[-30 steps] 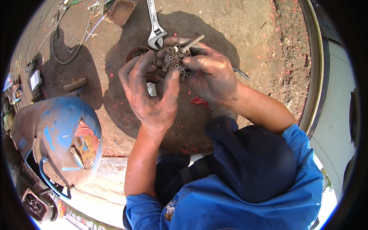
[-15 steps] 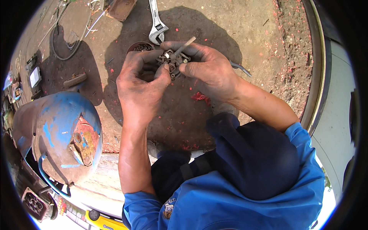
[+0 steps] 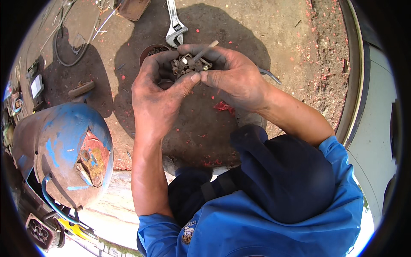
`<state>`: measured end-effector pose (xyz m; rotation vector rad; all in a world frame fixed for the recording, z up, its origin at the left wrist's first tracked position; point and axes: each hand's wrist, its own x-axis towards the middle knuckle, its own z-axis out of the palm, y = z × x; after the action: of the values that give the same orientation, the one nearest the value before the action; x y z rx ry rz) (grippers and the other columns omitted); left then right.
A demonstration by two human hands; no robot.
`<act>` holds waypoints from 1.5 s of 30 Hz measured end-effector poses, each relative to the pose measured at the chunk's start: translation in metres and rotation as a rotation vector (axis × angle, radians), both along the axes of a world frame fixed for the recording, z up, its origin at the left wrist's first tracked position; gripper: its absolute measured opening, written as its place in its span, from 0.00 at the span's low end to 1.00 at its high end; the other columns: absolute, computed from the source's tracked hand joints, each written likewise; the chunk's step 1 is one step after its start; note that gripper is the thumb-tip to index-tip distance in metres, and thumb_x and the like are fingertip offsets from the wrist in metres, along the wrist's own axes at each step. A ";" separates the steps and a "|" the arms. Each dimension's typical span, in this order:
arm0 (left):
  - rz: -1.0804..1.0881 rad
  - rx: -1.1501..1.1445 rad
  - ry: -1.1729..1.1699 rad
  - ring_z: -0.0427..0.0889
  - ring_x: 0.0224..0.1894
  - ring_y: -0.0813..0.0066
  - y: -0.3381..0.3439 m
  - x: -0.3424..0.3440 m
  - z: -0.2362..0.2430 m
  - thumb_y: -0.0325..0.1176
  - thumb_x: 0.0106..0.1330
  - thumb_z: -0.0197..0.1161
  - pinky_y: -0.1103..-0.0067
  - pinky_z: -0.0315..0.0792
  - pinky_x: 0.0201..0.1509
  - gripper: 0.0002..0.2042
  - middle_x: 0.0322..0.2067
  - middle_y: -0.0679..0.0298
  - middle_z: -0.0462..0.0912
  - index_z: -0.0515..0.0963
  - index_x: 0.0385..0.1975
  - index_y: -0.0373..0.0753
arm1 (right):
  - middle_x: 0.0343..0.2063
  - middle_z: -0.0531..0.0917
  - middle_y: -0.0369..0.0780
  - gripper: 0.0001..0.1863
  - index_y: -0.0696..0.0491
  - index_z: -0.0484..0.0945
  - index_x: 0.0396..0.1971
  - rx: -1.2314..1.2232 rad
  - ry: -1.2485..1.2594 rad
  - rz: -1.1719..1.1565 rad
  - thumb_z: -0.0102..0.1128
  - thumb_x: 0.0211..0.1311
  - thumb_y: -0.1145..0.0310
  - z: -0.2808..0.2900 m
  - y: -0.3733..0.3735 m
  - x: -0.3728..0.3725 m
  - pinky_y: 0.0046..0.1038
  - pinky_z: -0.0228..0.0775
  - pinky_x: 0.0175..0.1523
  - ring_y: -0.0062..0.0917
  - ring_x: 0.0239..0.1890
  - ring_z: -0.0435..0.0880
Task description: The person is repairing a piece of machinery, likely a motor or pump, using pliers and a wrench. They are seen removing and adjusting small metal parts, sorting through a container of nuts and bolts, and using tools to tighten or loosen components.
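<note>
1. Your left hand (image 3: 156, 94) and right hand (image 3: 237, 79) curl together, pinching a handful of nuts and bolts (image 3: 188, 65) between them; whether the thumb tips touch, you cannot tell.
2. Your palms and several fingertips are hidden by that cluster, and its smaller pieces blur into one another.
3. A thin rod (image 3: 206, 51) slants up out of it, beside your right fingers.
4. Just beyond, your left hand partly covers a bowl (image 3: 143, 57) of small parts.
5. Near it lies a wrench (image 3: 175, 31), its handle cut off at the top edge.
6. Your right wrist partly hides a curved bar (image 3: 271, 77).
</note>
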<state>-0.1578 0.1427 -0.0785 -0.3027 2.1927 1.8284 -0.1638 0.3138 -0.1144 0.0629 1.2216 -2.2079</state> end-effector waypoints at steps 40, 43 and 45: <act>-0.201 -0.553 0.957 0.76 0.50 0.58 0.031 0.030 -0.026 0.20 0.49 0.70 0.66 0.73 0.53 0.17 0.44 0.57 0.77 0.78 0.41 0.37 | 0.44 0.79 0.41 0.22 0.58 0.73 0.50 -0.437 -0.397 -0.117 0.39 0.73 0.55 -0.017 -0.007 -0.002 0.34 0.70 0.59 0.29 0.49 0.78; -0.045 -0.457 0.914 0.75 0.51 0.58 0.032 0.034 -0.026 0.28 0.50 0.74 0.66 0.73 0.54 0.21 0.45 0.57 0.77 0.78 0.45 0.36 | 0.44 0.80 0.41 0.23 0.57 0.74 0.49 -0.463 -0.423 -0.240 0.40 0.73 0.53 -0.008 -0.009 -0.008 0.35 0.71 0.59 0.30 0.48 0.79; 0.028 -0.577 0.702 0.77 0.46 0.58 0.031 0.027 -0.019 0.30 0.52 0.75 0.67 0.74 0.49 0.24 0.46 0.51 0.75 0.76 0.49 0.33 | 0.45 0.80 0.42 0.23 0.57 0.75 0.47 -0.464 -0.374 -0.262 0.41 0.74 0.52 -0.005 -0.009 -0.008 0.35 0.70 0.60 0.30 0.49 0.79</act>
<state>-0.1304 0.1740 -0.0972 0.2561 3.1889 1.3942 -0.1718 0.3047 -0.1190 0.4458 0.5068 -2.5038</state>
